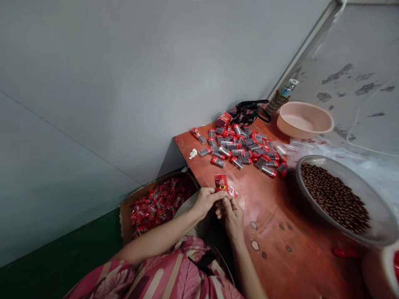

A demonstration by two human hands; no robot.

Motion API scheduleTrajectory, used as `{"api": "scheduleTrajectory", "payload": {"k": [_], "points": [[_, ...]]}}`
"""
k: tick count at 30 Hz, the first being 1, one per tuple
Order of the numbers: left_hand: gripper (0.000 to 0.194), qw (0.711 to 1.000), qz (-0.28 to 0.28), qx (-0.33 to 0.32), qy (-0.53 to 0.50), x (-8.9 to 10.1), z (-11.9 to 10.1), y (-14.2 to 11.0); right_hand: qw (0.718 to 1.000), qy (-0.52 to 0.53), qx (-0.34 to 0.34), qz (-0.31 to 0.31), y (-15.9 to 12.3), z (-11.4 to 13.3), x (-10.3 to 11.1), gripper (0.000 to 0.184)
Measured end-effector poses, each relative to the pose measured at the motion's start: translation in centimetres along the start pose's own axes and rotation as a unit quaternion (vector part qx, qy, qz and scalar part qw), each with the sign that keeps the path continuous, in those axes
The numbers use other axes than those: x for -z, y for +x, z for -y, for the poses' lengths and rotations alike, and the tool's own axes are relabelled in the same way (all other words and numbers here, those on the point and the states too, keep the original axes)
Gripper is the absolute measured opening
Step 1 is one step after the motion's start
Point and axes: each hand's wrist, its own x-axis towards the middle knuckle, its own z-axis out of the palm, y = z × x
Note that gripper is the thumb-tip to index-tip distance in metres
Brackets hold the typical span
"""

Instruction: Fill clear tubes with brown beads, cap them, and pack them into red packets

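Speaker 1: Where do things lie on the wooden tabletop (280, 249)?
Speaker 2: Plastic tube packets (240, 149) on it at 12 o'clock, a round plastic basin (304, 120) just beyond at 2, a round glass bowl (358, 182) of beads (335, 197) beside it at 3.
Speaker 1: And left?
Speaker 2: A cardboard box (126, 220) of sachets (162, 203) at 9.

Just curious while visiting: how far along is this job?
Plenty looks finished: filled red-labelled tubes lie heaped on the table, and red packets pack the cardboard box. In hand: the left hand and right hand hold a small red packet. Left: brown beads in the clear bowl.
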Motion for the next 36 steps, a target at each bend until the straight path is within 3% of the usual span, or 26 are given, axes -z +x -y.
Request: {"api": "scheduleTrajectory", "payload": {"k": [4,11,14,16,20,22,24,26,27,29,31,33,36], "points": [[0.035,0.998,0.002,0.029,-0.055,0.6,-0.5,0.0,0.995,0.086,-0.039,0.036,-0.4,-0.1,0.2,0.031],[0.027,0.992,0.011,0.029,-0.122,0.7,0.1,-1.4,0.989,0.140,-0.042,0.029,0.0,-0.7,-0.3,0.025],[0.025,0.990,0.014,0.030,-0.135,1.7,0.0,-2.7,0.988,0.135,-0.055,0.050,0.6,-0.5,-1.2,0.030],[0.024,0.986,-0.024,0.026,-0.161,3.2,-0.3,-3.6,0.988,0.117,-0.065,0.071,0.7,-0.2,-1.6,0.031],[0.033,0.956,-0.191,0.045,-0.218,6.5,-0.2,-5.3,0.994,0.083,-0.059,0.039,0.4,0.7,-0.4,0.027],[0.039,0.957,-0.229,0.071,-0.165,6.9,0.1,-5.6,0.997,0.066,-0.047,-0.002,0.2,1.1,0.9,0.025],[0.045,0.972,-0.220,0.052,-0.057,6.1,0.2,-5.1,0.998,0.047,-0.034,-0.030,0.1,1.3,2.3,0.023],[0.044,0.982,-0.163,-0.032,0.091,4.4,0.1,-3.8,0.999,0.031,-0.025,-0.038,0.1,1.3,3.3,0.023],[0.041,0.973,-0.119,-0.093,0.174,3.4,0.1,-2.9,0.999,0.024,-0.021,-0.039,0.1,1.3,3.6,0.023],[0.040,0.926,-0.014,-0.191,0.326,1.9,0.2,-1.0,0.999,0.009,-0.015,-0.042,-0.1,1.1,4.0,0.024],[0.038,0.866,0.044,-0.233,0.441,1.0,0.7,0.7,0.999,-0.008,-0.011,-0.049,-0.3,1.0,4.3,0.024],[0.034,0.824,0.057,-0.240,0.509,0.8,1.5,1.9,0.998,-0.025,-0.012,-0.054,-0.5,0.9,4.6,0.023],[0.029,0.805,0.044,-0.243,0.539,1.3,2.6,2.7,0.997,-0.051,-0.017,-0.059,-0.5,1.0,5.1,0.024]]}}
